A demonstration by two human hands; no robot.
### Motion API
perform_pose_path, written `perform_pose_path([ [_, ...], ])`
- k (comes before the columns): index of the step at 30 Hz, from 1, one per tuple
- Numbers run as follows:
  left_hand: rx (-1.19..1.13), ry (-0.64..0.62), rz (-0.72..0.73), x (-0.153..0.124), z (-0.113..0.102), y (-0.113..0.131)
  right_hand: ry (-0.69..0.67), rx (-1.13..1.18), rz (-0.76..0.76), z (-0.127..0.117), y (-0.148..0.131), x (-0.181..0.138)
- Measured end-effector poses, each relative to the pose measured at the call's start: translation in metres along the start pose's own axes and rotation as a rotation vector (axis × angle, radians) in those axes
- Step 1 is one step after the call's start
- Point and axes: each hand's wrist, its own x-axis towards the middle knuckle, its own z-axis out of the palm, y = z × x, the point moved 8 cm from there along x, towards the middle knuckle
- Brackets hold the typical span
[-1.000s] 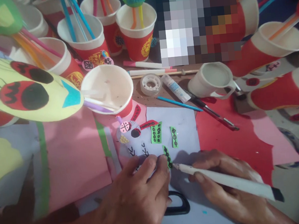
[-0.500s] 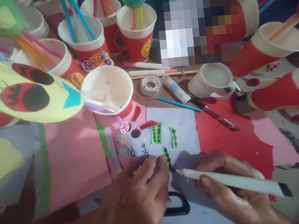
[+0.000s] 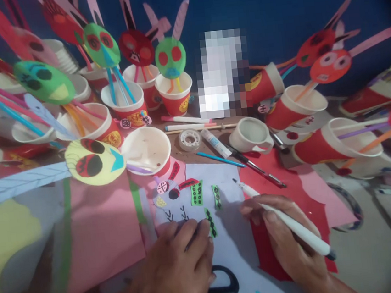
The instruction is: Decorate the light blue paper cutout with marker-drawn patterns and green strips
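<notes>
My right hand grips a white marker with a dark end, its tip raised above the pale blue paper. My left hand lies on that paper, fingers stretched out and pressing down beside a small green paper strip marked with black dots. Two more patterned green pieces, a wider one and a narrow one, lie just beyond. A paper cut-out with a round pink-and-black piece and red strips sits near my left fingertips. Black scissors handles show partly under my left hand.
Red paper cups with straws and paper faces line the back and both sides. A tape roll, a glue stick, a white mug, a black pen and a blue straw lie ahead. Red paper is at right.
The view has tilted up, showing more cups and paper faces. My right hand has lifted the marker tip off the green strip, up and to the right. My left hand stays on the paper.
</notes>
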Motion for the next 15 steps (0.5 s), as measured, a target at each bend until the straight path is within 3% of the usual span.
perform_pose_path([
  [5, -0.047, 0.005, -0.015, 0.0028, 0.0013, -0.0004, 0.028, 0.026, -0.071, 0.0042, -0.0086, 0.0028],
  [9, -0.105, 0.035, 0.002, 0.0030, 0.0013, -0.0022, 0.030, -0.009, -0.044, 0.0054, -0.0087, 0.0055],
  [15, -0.141, 0.007, -0.012, 0.0026, 0.0066, -0.0041, -0.030, -0.061, -0.061, 0.0082, -0.0103, 0.0058],
])
